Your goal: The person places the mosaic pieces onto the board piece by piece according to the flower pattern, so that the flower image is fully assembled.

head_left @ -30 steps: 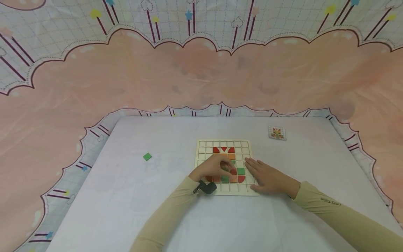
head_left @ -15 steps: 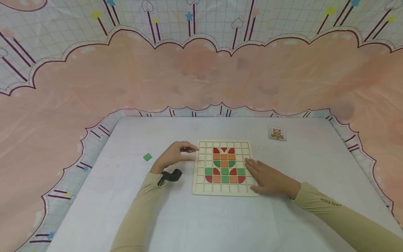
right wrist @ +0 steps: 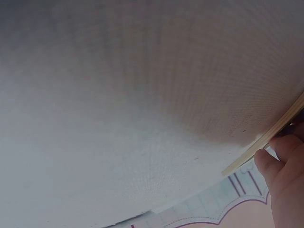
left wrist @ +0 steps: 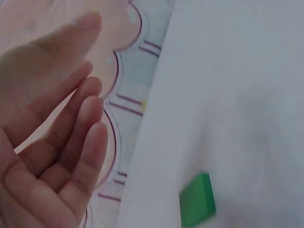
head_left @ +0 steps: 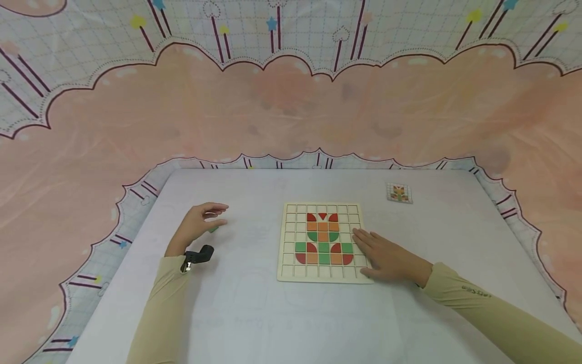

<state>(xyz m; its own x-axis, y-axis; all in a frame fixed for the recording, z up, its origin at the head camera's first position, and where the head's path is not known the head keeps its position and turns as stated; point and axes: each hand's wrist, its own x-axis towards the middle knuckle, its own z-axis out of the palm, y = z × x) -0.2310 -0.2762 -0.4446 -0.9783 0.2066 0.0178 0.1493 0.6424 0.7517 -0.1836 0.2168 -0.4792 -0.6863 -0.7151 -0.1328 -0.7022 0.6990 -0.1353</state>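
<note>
My left hand [head_left: 197, 225] is over the left part of the table, fingers relaxed and holding nothing. Partly hidden beneath it lies a small green square tile [head_left: 213, 229]; the left wrist view shows this green tile [left wrist: 197, 202] apart from the fingers. A wooden grid board [head_left: 291, 273] lies mid-table, bearing red, orange and green tiles in a flower-like pattern. At the board's right edge rests my right hand [head_left: 386, 255], fingers extended. In the right wrist view the fingers of the right hand [right wrist: 287, 166] touch the board's edge [right wrist: 256, 147].
A small pattern card [head_left: 399, 193] with a flower design lies at the back right. The white table [head_left: 254, 323] is bordered by a patterned cloth [head_left: 291, 111] hanging behind and at the sides. A black camera mount [head_left: 197, 254] sits on my left wrist.
My left hand has left the board's tiles and moved leftward to above the green tile. A green square, hidden earlier, shows at the pattern's left. The right hand stays at the board.
</note>
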